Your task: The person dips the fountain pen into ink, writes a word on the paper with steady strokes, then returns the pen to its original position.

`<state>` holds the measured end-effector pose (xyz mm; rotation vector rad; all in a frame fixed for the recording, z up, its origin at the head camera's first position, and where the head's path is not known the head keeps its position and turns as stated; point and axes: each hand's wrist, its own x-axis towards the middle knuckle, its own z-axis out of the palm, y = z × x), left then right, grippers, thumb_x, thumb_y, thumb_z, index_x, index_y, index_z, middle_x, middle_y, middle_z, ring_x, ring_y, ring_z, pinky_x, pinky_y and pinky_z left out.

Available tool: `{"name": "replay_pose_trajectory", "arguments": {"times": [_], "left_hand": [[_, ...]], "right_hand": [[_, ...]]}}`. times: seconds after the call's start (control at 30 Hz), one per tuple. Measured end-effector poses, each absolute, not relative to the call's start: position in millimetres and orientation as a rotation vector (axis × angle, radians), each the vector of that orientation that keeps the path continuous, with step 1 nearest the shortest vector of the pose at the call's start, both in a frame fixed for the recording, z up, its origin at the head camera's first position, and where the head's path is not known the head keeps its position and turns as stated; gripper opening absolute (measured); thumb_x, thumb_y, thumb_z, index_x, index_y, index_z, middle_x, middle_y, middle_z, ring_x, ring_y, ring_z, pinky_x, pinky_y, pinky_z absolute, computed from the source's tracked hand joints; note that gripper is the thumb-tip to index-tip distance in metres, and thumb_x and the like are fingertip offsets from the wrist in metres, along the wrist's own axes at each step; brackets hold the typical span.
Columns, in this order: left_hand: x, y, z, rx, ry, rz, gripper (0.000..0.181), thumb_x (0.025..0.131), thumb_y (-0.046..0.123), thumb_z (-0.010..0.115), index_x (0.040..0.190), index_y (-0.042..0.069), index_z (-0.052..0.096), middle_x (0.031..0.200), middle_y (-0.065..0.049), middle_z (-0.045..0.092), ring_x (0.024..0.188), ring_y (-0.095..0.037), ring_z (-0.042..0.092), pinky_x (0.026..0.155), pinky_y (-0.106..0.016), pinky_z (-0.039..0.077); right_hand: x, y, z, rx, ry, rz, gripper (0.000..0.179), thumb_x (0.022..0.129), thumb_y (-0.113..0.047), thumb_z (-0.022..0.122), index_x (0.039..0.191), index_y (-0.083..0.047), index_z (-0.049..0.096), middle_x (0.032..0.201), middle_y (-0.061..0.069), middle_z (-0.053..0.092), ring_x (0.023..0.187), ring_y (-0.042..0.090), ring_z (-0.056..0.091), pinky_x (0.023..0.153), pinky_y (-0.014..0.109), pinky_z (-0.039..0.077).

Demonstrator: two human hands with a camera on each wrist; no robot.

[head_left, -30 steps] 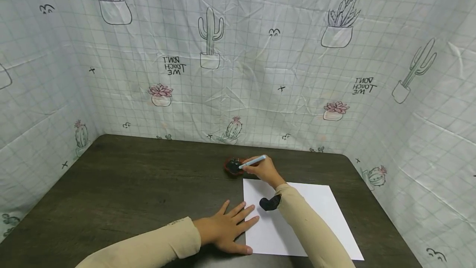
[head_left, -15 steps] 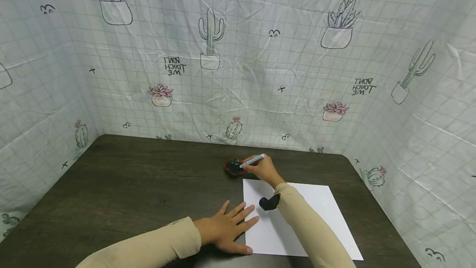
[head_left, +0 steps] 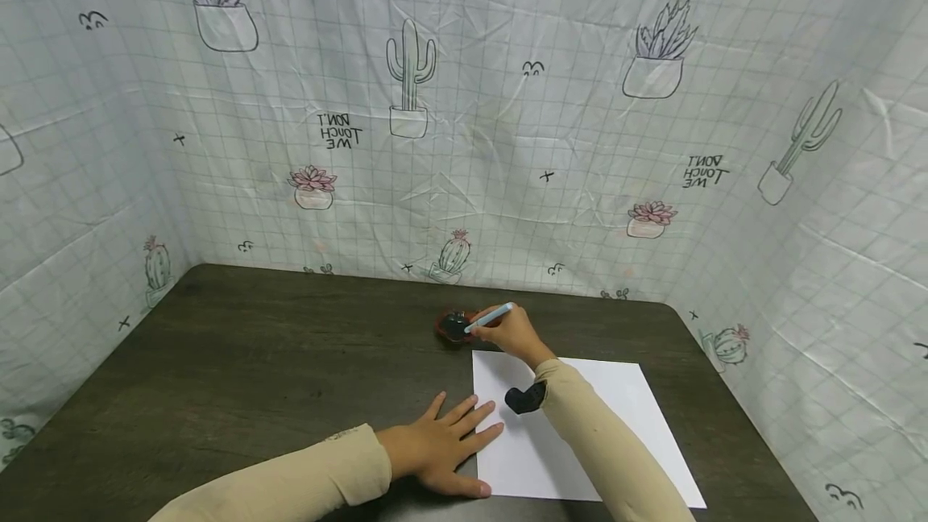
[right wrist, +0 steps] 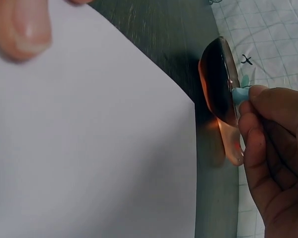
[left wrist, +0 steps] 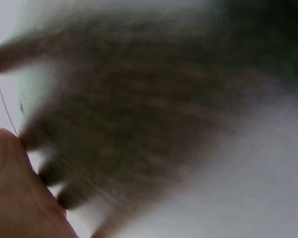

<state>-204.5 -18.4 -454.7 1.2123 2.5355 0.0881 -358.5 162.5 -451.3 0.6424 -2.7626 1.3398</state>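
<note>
In the head view, my right hand (head_left: 513, 337) pinches a slim light blue pen-like stick (head_left: 493, 317) between thumb and fingers. Its lower end reaches the near-right side of a small red-rimmed dish (head_left: 439, 330) filled with something dark and glossy. From the right wrist, the dish shows an orange see-through wall and a short handle (right wrist: 231, 144); the light blue end (right wrist: 241, 95) meets its rim, and the tip itself is hidden. My left hand (head_left: 445, 445) lies flat with spread fingers, fingertips resting on the left edge of a blank white sheet of paper (head_left: 616, 409).
A dark wooden table (head_left: 254, 369) carries everything. Behind and at both sides hangs a white gridded cloth (head_left: 493, 127) printed with cacti. A black band (head_left: 525, 399) shows at my right wrist. The left wrist view is mostly blurred.
The stick's lower end shifts very slightly at the dish, and the right hand moves with it. My left hand and the paper stay put; the whole view drifts a little.
</note>
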Motion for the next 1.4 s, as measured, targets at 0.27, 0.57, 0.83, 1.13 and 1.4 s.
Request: {"name": "replay_pose_trajectory", "arguments": {"times": [0.27,0.57,0.83,1.13,1.4], "left_hand": [[-206,-18,-457,1.225,2.541,0.08,0.077,0.091,0.072,0.032,0.154,0.035,0.01,0.162,0.007,-0.002,0.148,-0.021,-0.001,0.113,-0.061,0.01],[-206,-18,-456,1.229,2.543,0.083,0.077,0.091,0.072,0.032,0.155,0.034,0.01,0.162,0.006,-0.001,0.148,-0.021,0.0,0.113,-0.06,0.01],[-205,-18,-456,1.221,2.549,0.072,0.077,0.091,0.072,0.033,0.154,0.035,0.01,0.162,0.006,-0.001,0.148,-0.02,0.0,0.113,-0.06,0.01],[-204,-19,-456,1.21,2.551,0.086,0.078,0.09,0.073,0.032,0.154,0.035,0.01,0.162,0.006,-0.001,0.148,-0.02,0.0,0.113,-0.06,0.009],[-207,-18,-461,1.209,2.524,0.111,0.078,0.09,0.074,0.031,0.154,0.035,0.01,0.162,0.008,-0.004,0.148,-0.02,-0.003,0.113,-0.06,0.006]], "right_hand": [[-359,154,-453,0.689,-2.743,1.341,0.011,0.082,-0.007,0.075,0.093,-0.004,0.076,0.087,0.011,0.074,0.073,0.016,0.071,0.062,0.026,0.056],[-359,152,-454,0.632,-2.728,1.296,0.013,0.082,-0.009,0.076,0.094,-0.005,0.076,0.085,0.009,0.074,0.071,0.014,0.069,0.059,0.026,0.055],[-357,154,-453,0.601,-2.737,1.253,0.012,0.082,-0.01,0.076,0.093,-0.007,0.076,0.084,0.008,0.074,0.07,0.014,0.069,0.059,0.026,0.054],[-354,155,-451,0.618,-2.746,1.249,0.01,0.082,-0.008,0.076,0.092,-0.006,0.076,0.084,0.008,0.074,0.07,0.014,0.069,0.06,0.026,0.055],[-351,150,-452,0.657,-2.73,1.239,0.01,0.083,-0.009,0.075,0.092,-0.006,0.076,0.086,0.007,0.074,0.073,0.014,0.069,0.062,0.025,0.055]]}}
